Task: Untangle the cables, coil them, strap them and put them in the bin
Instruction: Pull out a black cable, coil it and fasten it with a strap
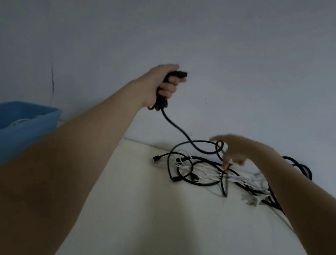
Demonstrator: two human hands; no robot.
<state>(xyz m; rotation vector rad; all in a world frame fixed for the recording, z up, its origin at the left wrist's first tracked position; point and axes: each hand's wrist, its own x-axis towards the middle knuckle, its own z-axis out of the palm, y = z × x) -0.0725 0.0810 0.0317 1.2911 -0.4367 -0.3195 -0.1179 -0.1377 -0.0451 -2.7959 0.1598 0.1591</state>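
Left hand (165, 84) grips half-coiled black cable (176, 126); right hand (234, 148) blurred, fingers' state unclear; tangle (210, 174) mostly unsorted at bench's far edge.

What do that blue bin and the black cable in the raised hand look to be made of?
Blue bin: probably moulded plastic, judging by its smooth, even colour and rounded rim. Black cable: seemingly rubbery or plastic sheathing, matte, since it bends in soft loops below the left hand.

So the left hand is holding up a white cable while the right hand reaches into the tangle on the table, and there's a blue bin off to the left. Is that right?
Nearly. The cable gripped in the left hand is black, not white, as the head view shows. The rest holds: the right hand reaches into the tangle on the table, and the blue bin sits to the left.
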